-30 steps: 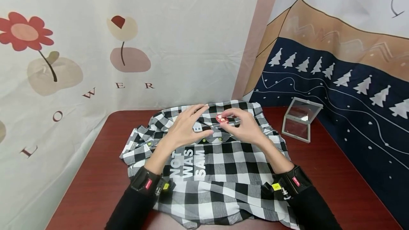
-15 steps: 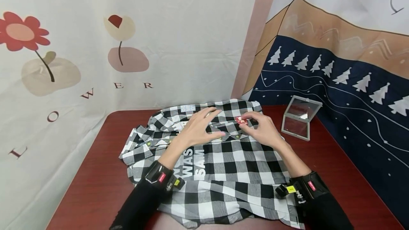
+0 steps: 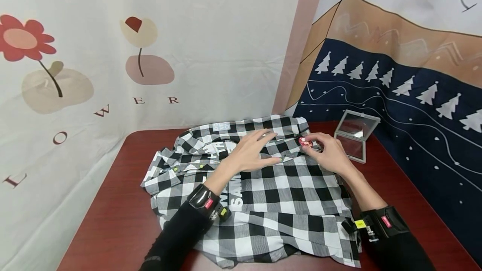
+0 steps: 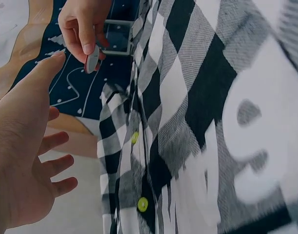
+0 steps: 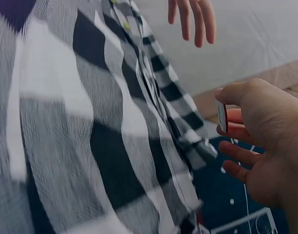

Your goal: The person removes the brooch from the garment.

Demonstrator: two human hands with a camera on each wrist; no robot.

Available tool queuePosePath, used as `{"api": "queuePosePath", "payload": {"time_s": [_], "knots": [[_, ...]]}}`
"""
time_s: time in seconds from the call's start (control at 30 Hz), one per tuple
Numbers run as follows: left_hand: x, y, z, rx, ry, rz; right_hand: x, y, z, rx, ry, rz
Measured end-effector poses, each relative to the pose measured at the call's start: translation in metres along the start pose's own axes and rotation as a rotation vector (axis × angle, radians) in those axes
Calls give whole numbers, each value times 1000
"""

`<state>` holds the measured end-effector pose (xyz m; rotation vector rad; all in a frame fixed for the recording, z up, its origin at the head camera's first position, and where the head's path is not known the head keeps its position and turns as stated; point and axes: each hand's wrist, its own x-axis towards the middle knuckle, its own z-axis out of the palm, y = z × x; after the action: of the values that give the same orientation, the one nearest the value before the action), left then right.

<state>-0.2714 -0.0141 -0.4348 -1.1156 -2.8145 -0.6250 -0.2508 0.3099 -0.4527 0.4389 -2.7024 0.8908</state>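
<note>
A black, white and grey checked shirt (image 3: 271,187) with yellow-green buttons and white lettering is spread over the table. My right hand (image 3: 329,152) pinches a small round red printed disc (image 3: 305,142), like a badge, between thumb and fingers over the shirt's right part. The disc's pale, plain back (image 4: 92,59) faces the left wrist view. My left hand (image 3: 250,149) hovers over the middle of the shirt, thumb apart from the fingers, holding nothing. Its loosely spread fingers (image 4: 56,165) show in the left wrist view.
An open hinged case (image 3: 355,133) with a pale frame and see-through panels stands at the table's back right, near the right hand. The dark red table (image 3: 109,212) ends against a printed curtain (image 3: 226,53) at the back and a navy tree-patterned cloth (image 3: 425,137) at the right.
Both hands have moved to the right across the shirt, the right one carrying the red disc. More lettering on the shirt's back part has come into sight. Shirt and case stay put.
</note>
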Motion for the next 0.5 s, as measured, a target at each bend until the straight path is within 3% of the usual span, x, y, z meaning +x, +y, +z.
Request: {"api": "queuePosePath", "payload": {"time_s": [0.13,0.5], "knots": [[10,7,6,1,-22,14,-5,14,-11,-51,39,2],[29,27,15,-13,-66,27,-19,49,-37,-95,68,123]]}}
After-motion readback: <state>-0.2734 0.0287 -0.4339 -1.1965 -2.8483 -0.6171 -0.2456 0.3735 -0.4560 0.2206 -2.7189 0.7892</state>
